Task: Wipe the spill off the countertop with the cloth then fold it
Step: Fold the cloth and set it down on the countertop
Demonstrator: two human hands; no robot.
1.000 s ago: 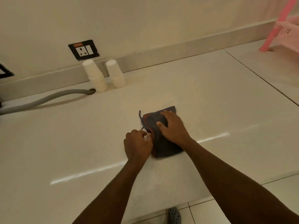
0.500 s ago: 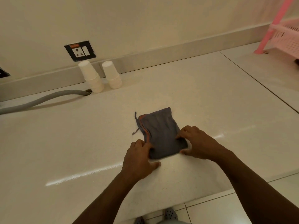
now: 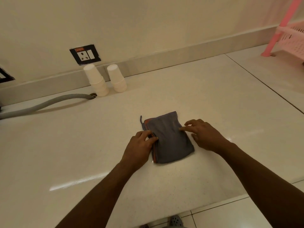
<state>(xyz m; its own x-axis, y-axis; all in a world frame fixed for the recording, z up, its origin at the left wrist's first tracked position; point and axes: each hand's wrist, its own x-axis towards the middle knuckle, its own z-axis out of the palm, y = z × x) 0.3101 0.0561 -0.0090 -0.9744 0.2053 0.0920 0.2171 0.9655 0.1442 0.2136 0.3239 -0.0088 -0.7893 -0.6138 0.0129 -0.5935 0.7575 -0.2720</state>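
Note:
A grey-blue cloth (image 3: 171, 139) with an orange edge lies folded into a small rectangle on the cream countertop (image 3: 65, 153), near its front edge. My left hand (image 3: 139, 147) rests against the cloth's left edge, thumb and fingers pinching the layered edge. My right hand (image 3: 204, 135) sits at the cloth's right side, fingers spread, fingertips touching its right edge. No spill is visible on the counter around the cloth.
Two stacks of white paper cups (image 3: 97, 81) (image 3: 117, 79) stand upside down by the back wall under a socket plate (image 3: 85, 54). A grey corrugated hose (image 3: 42, 104) runs along the back left. A pink plastic rack (image 3: 289, 30) stands at the far right.
My right hand came off the top of the cloth and moved to its right edge. My left hand shifted along the left edge. The cloth stays folded in place.

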